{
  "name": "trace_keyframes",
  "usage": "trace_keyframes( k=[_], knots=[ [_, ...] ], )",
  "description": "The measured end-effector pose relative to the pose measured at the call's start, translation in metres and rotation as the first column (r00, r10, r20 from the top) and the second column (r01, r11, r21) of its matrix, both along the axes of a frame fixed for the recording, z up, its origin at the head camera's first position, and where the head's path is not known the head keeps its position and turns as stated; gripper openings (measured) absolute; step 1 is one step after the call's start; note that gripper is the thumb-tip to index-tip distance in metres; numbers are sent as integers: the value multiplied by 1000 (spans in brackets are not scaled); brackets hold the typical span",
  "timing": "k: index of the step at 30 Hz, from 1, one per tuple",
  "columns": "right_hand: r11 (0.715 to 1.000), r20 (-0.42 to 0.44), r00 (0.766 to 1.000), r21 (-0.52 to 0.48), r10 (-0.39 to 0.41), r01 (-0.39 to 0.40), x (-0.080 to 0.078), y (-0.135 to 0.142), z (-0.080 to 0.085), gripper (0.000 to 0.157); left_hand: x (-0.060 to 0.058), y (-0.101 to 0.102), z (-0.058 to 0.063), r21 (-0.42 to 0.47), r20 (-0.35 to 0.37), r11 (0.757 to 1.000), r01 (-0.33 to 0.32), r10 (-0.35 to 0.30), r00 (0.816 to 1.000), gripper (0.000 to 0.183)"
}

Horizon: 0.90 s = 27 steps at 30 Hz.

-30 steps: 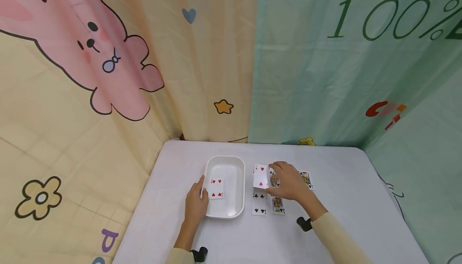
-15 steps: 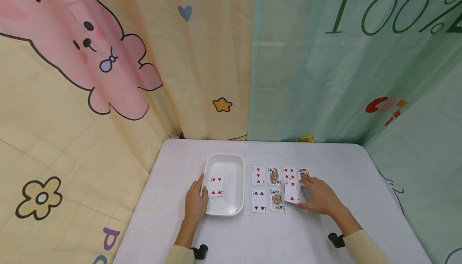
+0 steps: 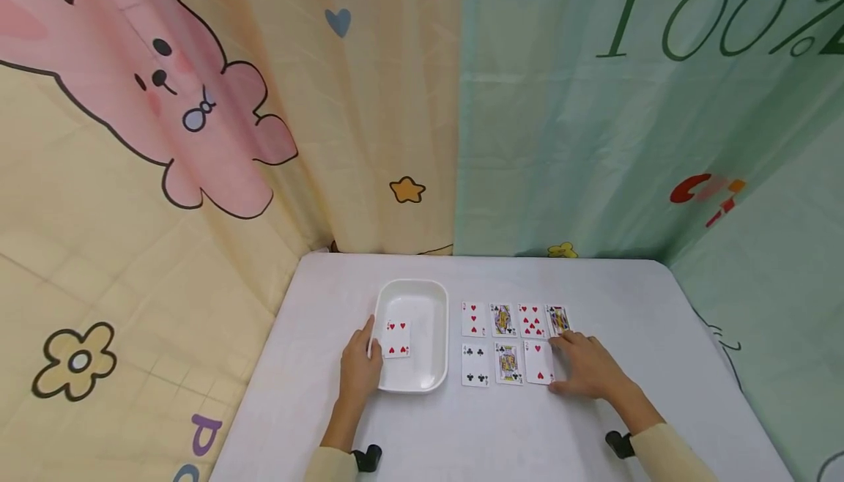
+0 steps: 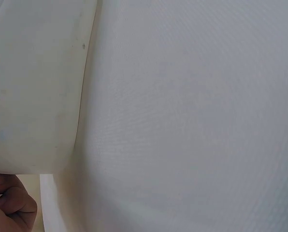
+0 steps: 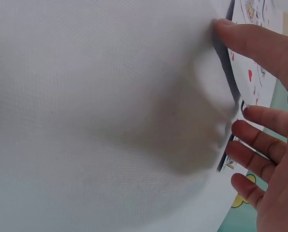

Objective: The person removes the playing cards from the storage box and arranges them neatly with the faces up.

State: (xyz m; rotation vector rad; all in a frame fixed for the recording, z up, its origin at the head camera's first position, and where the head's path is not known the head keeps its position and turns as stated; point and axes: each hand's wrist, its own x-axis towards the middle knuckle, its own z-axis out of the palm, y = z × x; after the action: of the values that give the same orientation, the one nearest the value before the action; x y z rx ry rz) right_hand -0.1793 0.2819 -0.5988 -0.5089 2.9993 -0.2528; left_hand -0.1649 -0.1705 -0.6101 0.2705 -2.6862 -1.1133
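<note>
A white plastic tray (image 3: 431, 376) stands on the table, with a four of hearts (image 3: 397, 340) lying face up in it. My left hand (image 3: 359, 372) grips the tray's left rim; the left wrist view shows curled fingers (image 4: 18, 200) at the tray's edge. Right of the tray, playing cards lie face up in two rows. At the right end of the front row, my right hand (image 3: 587, 368) holds a two of hearts (image 3: 538, 362) by its right edge, thumb (image 5: 250, 41) at the near corner and index finger at the far one. The card's edge looks slightly bowed in the right wrist view.
The back row has a three of hearts (image 3: 473, 319), a face card (image 3: 503, 320), a hearts card with several pips (image 3: 532, 320) and another face card (image 3: 557, 318). A four of clubs (image 3: 475, 365) and a king (image 3: 508, 363) lie in front. Curtains hang behind the table (image 3: 488, 438).
My right hand has carried the two of hearts rightward from over the left card column and lowered it beside the king. My left hand has stayed on the tray.
</note>
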Motion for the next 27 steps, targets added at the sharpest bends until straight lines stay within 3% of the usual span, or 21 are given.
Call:
trace_keyframes(
  k=[5, 14, 27],
  knots=[
    [1000, -10, 1000, 1, 14, -14, -1, 2, -4, 88, -1, 0, 1, 4, -13, 1000, -1, 1, 1000, 53],
    [1000, 54, 999, -7, -7, 8, -3, 1, -6, 88, 1, 0, 2, 3, -33, 1000, 5, -5, 999, 53],
    [1000, 63, 998, -9, -12, 12, 0, 0, -4, 90, 1, 0, 2, 8, -11, 1000, 4, -4, 1000, 53]
  ],
)
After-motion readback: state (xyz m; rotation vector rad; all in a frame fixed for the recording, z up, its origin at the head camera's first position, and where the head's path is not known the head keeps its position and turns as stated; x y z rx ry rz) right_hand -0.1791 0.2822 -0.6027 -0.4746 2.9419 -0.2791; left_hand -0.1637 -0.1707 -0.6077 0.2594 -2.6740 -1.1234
